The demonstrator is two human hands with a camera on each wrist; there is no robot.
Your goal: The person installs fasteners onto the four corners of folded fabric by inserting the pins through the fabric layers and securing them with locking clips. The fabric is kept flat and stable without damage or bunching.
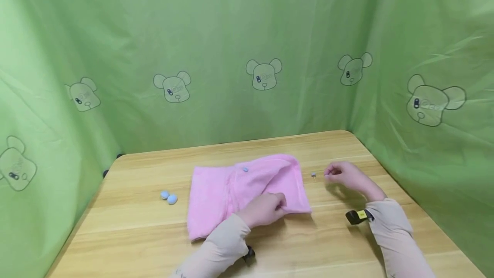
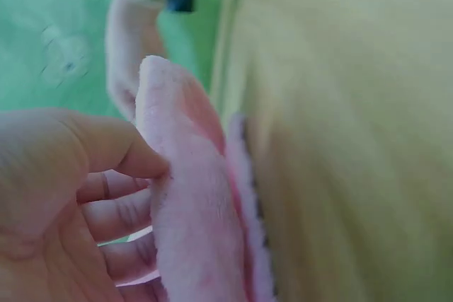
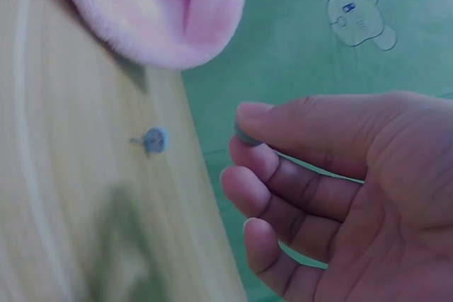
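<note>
A pink plush cloth (image 1: 208, 196) lies folded on the table, its near right edge lifted. My left hand (image 1: 264, 209) pinches that edge between thumb and fingers, as the left wrist view shows. Right of the cloth, my right hand (image 1: 349, 179) is raised above the table. Between its thumb and index finger it pinches a small blue-grey disc (image 3: 247, 136), mostly hidden by the fingertips. A blue-headed pin (image 3: 156, 141) with a thin shaft lies on the wood between that hand and the cloth. One small blue piece (image 1: 245, 169) sits on top of the cloth.
Two light blue round caps (image 1: 172, 199) lie together on the table (image 1: 127, 218), left of the cloth. Green curtains (image 1: 216, 110) printed with bear heads surround the table's back and sides. Each wrist carries a black camera (image 1: 353, 217).
</note>
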